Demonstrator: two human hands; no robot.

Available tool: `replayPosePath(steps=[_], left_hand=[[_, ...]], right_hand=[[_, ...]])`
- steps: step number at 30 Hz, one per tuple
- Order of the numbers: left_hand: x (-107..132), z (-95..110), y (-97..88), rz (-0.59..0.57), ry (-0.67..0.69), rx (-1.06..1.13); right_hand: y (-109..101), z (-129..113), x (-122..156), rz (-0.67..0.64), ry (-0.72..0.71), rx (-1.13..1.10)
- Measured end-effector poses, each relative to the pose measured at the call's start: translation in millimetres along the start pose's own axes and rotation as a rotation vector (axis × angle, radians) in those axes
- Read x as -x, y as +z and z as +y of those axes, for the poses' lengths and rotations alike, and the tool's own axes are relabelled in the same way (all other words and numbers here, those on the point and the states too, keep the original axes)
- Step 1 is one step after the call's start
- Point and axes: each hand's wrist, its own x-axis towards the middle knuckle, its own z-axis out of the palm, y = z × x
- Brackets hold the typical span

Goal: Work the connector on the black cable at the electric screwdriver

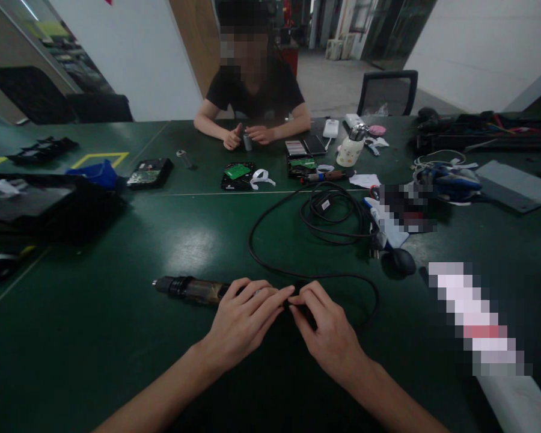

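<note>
An electric screwdriver (pixel 193 290) lies across the green table in front of me, its bit end pointing left. My left hand (pixel 246 316) is closed over its rear part, fingers running along the body toward the right. At its back end my right hand (pixel 327 322) pinches a small dark part, which looks like the cord's plug; the fingers hide most of it. The two hands nearly touch at the fingertips. From there the black cord (pixel 376 297) loops right and back to a coil (pixel 333 210) beyond the hands.
Across the table (pixel 117 337) a person (pixel 255 90) handles a small grey cylinder. Circuit-board drives (pixel 238 174), another screwdriver (pixel 327 176) and a bottle (pixel 350 147) stand midway. A black air blower bulb (pixel 399 262) and a long white box (pixel 518 391) are at right; a black tray (pixel 40 207) at left.
</note>
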Motion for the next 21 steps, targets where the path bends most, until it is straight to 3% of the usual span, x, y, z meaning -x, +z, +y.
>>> replayPosePath(steps=[21], left_hand=[[-0.9, -0.3, -3.6, -0.020, 0.004, 0.088]], right_hand=[[1.7, 2.4, 1.5, -0.030, 0.022, -0.001]])
